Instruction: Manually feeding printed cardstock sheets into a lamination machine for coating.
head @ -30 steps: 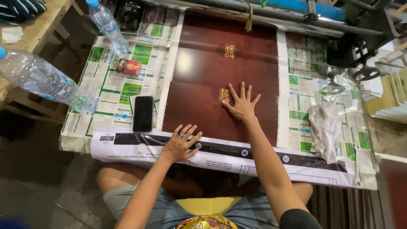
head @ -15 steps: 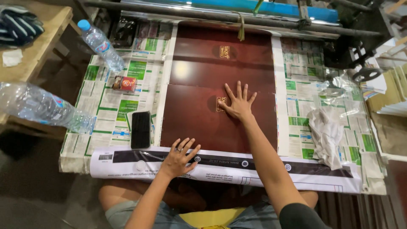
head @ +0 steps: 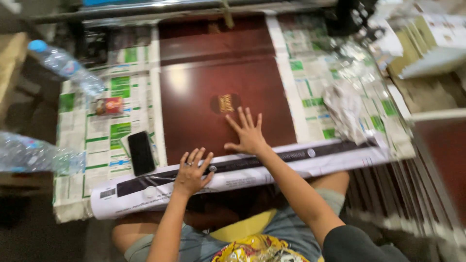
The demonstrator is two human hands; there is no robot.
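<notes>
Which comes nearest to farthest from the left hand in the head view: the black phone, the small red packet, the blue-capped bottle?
From the left hand:
1. Black phone, just left of it on the newspaper.
2. Small red packet, farther up and left.
3. Blue-capped bottle, farthest, at the upper left.

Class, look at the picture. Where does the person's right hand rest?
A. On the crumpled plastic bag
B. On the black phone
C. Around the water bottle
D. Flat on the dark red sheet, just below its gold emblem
D: the right hand lies with fingers spread on the dark red sheet, just below the gold emblem.
</notes>
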